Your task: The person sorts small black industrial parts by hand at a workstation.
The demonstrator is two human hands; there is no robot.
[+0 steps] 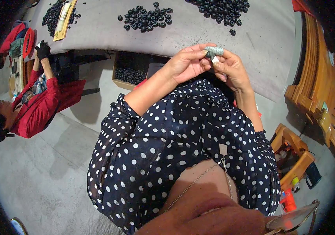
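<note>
Both my hands are raised close together at the near edge of the grey-covered table. My left hand (189, 64) is closed, its thumb and fingertips pinched near a small dark part that I cannot make out. Beside it, my right hand (232, 69) is curled, its fingertips closed at a small white strip (215, 59). A speckled grey-green wrap (216, 51) goes round a finger at the top of the right hand. The fingers partly hide what lies between the hands.
Small round black parts (147, 18) lie in a pile on the table (108, 29), with a larger black pile (222, 9) at the far right. A box of black parts (130, 75) sits below the edge. At left works another person in red (38, 109); wooden furniture (316, 82) stands right.
</note>
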